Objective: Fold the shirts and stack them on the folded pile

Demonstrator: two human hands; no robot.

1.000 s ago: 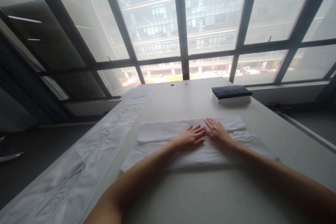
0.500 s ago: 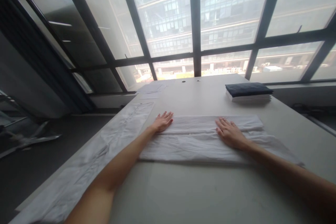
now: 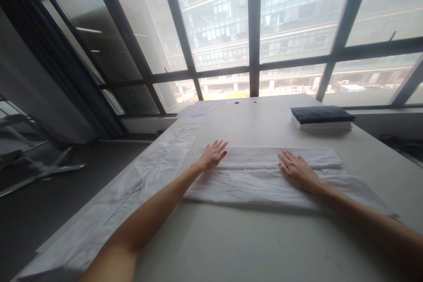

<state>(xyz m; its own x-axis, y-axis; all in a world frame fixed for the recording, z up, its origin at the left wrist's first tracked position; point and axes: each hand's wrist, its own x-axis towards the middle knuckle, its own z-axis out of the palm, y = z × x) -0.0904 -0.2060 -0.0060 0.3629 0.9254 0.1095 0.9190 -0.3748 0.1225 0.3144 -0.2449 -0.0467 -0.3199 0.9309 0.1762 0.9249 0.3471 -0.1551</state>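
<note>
A folded white garment (image 3: 247,185) lies spread lengthwise across the table in front of me, with a long crease running along its middle. On its upper left part is my left hand (image 3: 214,155), palm down with the fingers spread. My right hand (image 3: 299,172) rests flat on the right part of the same fabric, fingers stretched out. Neither hand grips anything. The garment's lower right end tapers off beside my right forearm, which covers part of it.
Another long, wrinkled white garment (image 3: 145,172) runs along the left edge of the white table (image 3: 231,242). Paper sheets (image 3: 196,112) lie at the far left. A stack of folded cloth (image 3: 322,116), dark blue on top and white below, sits at the back right. Windows (image 3: 214,22) rise behind.
The view has shifted slightly, so everything appears a little further right. Both hands remain at nearly the same places on the garment.
</note>
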